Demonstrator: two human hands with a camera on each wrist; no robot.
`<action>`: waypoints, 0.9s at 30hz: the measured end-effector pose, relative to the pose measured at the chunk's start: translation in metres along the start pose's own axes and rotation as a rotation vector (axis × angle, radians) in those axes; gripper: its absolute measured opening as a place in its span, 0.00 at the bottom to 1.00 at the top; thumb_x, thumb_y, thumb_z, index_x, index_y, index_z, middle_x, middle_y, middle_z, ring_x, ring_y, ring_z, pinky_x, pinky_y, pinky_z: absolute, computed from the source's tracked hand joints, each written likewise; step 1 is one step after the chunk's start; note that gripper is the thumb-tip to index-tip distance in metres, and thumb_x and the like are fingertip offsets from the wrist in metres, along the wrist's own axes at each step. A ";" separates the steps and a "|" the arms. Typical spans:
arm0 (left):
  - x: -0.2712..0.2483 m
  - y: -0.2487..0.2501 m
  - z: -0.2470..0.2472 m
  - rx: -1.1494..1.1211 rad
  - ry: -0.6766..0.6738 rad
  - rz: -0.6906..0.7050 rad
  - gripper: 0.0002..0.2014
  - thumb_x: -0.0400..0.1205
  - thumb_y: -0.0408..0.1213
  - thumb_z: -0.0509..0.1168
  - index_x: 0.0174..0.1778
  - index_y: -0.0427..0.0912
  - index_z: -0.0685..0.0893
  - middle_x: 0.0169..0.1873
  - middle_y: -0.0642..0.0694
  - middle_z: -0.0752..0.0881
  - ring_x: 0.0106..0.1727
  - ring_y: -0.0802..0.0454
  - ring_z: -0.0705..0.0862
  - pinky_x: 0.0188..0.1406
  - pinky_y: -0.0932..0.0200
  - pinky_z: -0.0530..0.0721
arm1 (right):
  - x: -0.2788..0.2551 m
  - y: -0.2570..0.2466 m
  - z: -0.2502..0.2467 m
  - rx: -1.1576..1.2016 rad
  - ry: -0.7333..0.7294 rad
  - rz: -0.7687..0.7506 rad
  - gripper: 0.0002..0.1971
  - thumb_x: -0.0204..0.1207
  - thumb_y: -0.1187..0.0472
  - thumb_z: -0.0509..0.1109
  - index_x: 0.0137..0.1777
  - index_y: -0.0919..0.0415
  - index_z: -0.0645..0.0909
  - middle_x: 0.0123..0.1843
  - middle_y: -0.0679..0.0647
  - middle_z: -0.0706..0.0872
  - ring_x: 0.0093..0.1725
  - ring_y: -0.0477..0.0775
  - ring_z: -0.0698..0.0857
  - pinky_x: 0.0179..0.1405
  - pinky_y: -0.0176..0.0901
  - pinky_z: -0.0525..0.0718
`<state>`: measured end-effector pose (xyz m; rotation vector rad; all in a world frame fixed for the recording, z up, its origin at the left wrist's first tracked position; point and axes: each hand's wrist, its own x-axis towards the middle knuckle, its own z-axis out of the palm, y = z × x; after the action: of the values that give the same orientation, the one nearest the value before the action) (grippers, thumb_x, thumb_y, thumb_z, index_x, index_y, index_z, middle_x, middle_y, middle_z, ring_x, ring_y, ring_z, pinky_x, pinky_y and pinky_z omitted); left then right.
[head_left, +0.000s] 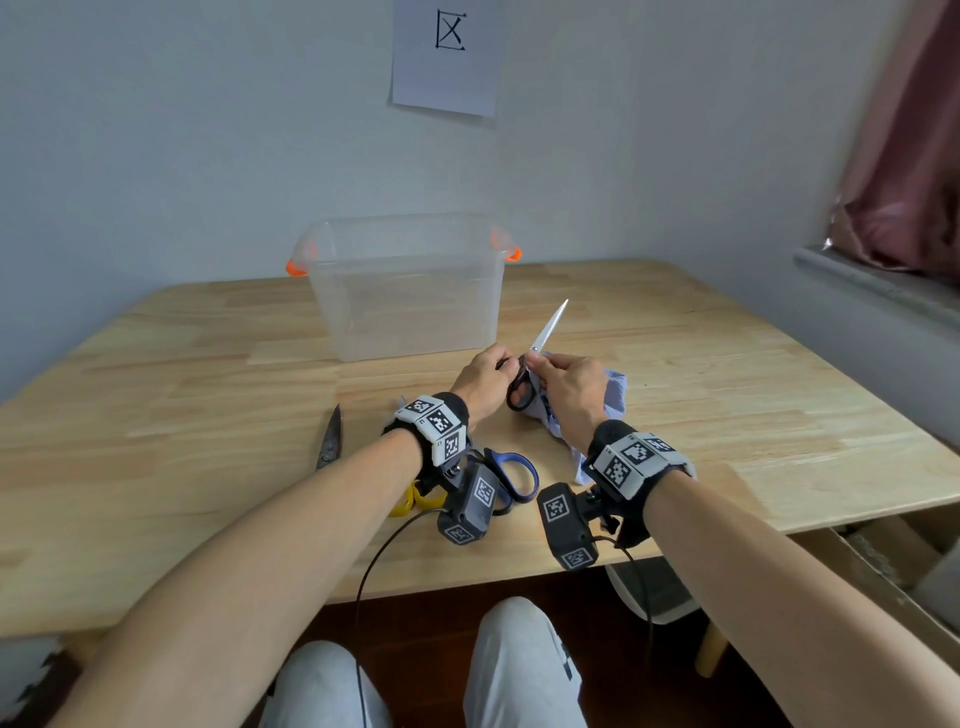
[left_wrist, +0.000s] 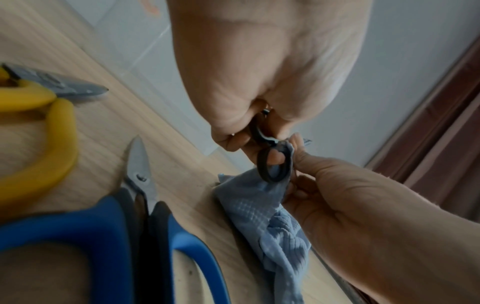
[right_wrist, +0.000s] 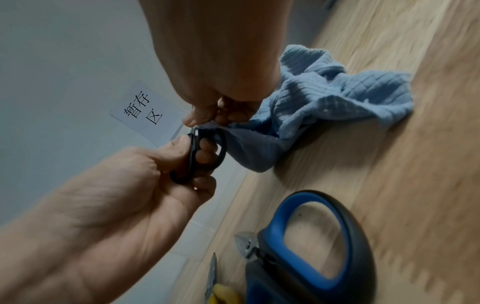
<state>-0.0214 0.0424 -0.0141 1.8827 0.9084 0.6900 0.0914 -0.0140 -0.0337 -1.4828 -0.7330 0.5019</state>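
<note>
1. Blue-handled scissors (head_left: 514, 475) and yellow-handled shears (head_left: 332, 441) lie nearest on the wooden table (head_left: 208, 364).
2. The left hand (head_left: 480, 382) curls its fingers through the loops of the black-handled steel scissors (head_left: 522, 392), held above the table with the blade pointing away.
3. The right hand (head_left: 569, 387) pinches the light-blue ribbed cloth (head_left: 615, 389) against them.
4. A clear plastic bin (head_left: 410, 312) stands beyond.

Glossy metal blade (head_left: 549, 326), ribbed cloth (right_wrist: 324, 92)
</note>
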 end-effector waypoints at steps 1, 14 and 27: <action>0.000 0.001 -0.001 -0.014 0.011 -0.007 0.13 0.88 0.36 0.56 0.37 0.48 0.74 0.38 0.45 0.78 0.44 0.45 0.77 0.49 0.50 0.76 | 0.000 -0.001 -0.002 0.003 -0.039 0.016 0.07 0.78 0.57 0.77 0.44 0.61 0.91 0.35 0.55 0.91 0.36 0.50 0.86 0.43 0.44 0.87; 0.000 -0.002 -0.001 -0.034 -0.025 0.016 0.14 0.87 0.34 0.57 0.35 0.47 0.75 0.34 0.45 0.78 0.40 0.46 0.77 0.46 0.51 0.76 | 0.003 -0.006 -0.012 0.041 -0.165 0.096 0.07 0.73 0.63 0.80 0.38 0.66 0.90 0.36 0.64 0.89 0.37 0.60 0.84 0.45 0.55 0.87; 0.001 -0.004 -0.001 -0.023 -0.016 0.049 0.12 0.89 0.34 0.56 0.39 0.44 0.73 0.34 0.47 0.75 0.39 0.50 0.73 0.42 0.56 0.72 | -0.003 -0.007 0.004 0.031 0.042 0.052 0.10 0.75 0.57 0.79 0.45 0.65 0.92 0.39 0.60 0.92 0.45 0.63 0.92 0.50 0.57 0.91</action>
<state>-0.0228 0.0447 -0.0167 1.8925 0.8430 0.7110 0.0855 -0.0143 -0.0273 -1.4818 -0.6524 0.5180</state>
